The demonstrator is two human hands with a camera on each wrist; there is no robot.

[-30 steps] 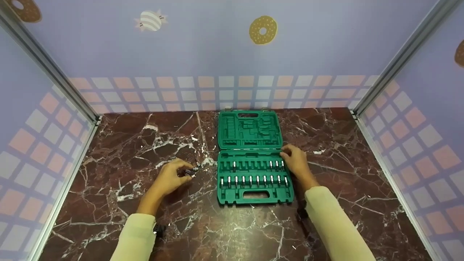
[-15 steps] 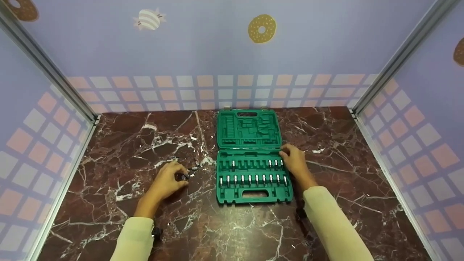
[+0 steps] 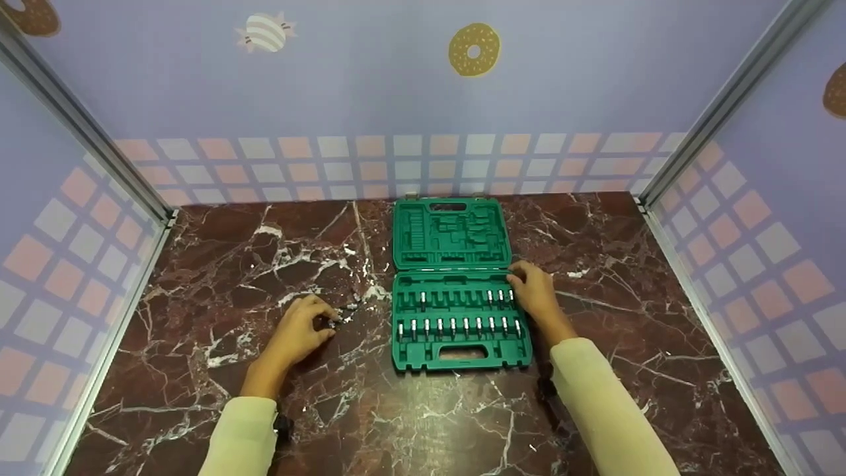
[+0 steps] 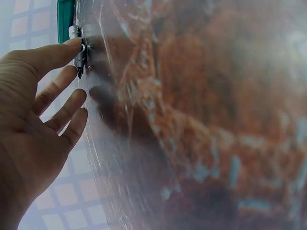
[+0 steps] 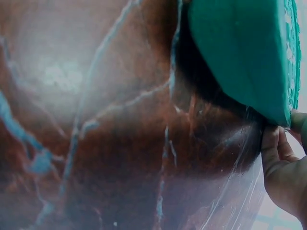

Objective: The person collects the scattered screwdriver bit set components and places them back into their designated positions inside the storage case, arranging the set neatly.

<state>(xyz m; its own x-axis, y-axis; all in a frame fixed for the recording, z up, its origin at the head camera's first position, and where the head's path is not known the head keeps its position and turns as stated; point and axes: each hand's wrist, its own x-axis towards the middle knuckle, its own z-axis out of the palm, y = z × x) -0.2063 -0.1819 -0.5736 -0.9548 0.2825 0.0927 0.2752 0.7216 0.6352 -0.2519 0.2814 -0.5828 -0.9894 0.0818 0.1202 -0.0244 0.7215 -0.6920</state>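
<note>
Some bits (image 3: 346, 313) lie just beyond the spread left hand (image 3: 301, 332); the right hand (image 3: 538, 299) pinches the case (image 3: 461, 364).

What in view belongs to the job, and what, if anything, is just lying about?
Job:
case, right hand gripping its edge
bits seated in the case
loose bits, at the left hand's fingertips

Not job, just setting:
table, under everything
walls, behind and at both sides

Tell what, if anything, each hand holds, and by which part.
Right hand: green bit case, by its right edge near the hinge. Left hand: cannot tell whether it holds a metal bit.
</note>
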